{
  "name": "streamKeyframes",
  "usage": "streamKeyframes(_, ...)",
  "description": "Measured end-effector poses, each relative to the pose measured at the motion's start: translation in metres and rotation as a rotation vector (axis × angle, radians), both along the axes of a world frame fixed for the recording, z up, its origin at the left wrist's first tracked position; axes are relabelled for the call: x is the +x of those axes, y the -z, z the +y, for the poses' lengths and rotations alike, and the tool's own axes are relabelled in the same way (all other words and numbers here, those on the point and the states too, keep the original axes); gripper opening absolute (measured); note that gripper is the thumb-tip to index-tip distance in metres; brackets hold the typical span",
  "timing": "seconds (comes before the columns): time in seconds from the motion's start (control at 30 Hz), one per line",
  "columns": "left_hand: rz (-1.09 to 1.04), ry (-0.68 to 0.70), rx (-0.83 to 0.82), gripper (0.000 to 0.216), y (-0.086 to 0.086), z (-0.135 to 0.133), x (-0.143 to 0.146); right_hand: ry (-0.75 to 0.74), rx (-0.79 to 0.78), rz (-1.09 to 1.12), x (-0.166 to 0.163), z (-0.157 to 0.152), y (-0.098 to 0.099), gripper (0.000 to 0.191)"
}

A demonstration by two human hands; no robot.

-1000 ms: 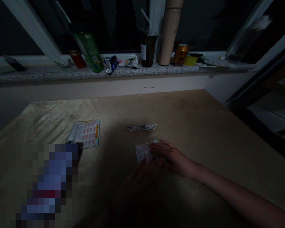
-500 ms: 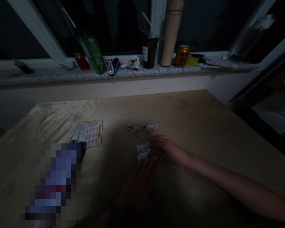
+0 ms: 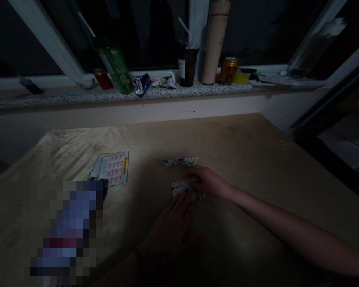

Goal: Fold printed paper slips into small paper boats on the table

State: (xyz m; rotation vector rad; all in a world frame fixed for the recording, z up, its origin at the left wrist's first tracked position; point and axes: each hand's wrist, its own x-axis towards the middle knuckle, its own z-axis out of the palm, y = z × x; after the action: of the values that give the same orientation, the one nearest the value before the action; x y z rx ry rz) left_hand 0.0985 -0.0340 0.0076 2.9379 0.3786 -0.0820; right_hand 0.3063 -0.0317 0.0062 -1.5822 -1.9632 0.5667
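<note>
A small printed paper sheet [image 3: 177,184] lies on the table in front of me, with a fold or overlap across it. My left hand [image 3: 175,215] reaches in from below, fingers stretched flat on the lower part of the paper. At the upper right edge, my right hand [image 3: 211,181] has its fingers curled over the paper, thumb below them; its grip is partly hidden. Just beyond my right fingertips sits a folded paper piece [image 3: 180,161], long with pointed ends, touched by neither hand.
Printed cards or sheets [image 3: 113,167] lie at the left, near a blurred-out bluish object [image 3: 71,227] on the table [image 3: 242,143]. Along the windowsill [image 3: 155,93] stand a green bottle [image 3: 119,71], a dark cup [image 3: 188,65], a tall flask [image 3: 214,48] and a can [image 3: 229,71].
My left fingers have drawn slightly back toward me. My right hand has shifted a little up and left, and more of the paper's lower right part shows between the hands.
</note>
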Motion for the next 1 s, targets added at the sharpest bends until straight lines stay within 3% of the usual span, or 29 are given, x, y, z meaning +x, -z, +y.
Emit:
streamKeyframes(0.43, 0.050, -0.064, -0.132, 0.077, -0.0016, 0.0067, 0.0045, 0.021, -0.016, 0.051, 0.0045, 0.0021, 0.0058, 0.031)
streamKeyframes(1.0, -0.018, -0.065, -0.116, 0.078, 0.0058, 0.0076, 0.0035, 0.040, -0.024, 0.097, 0.0045, 0.0021, 0.0055, 0.029)
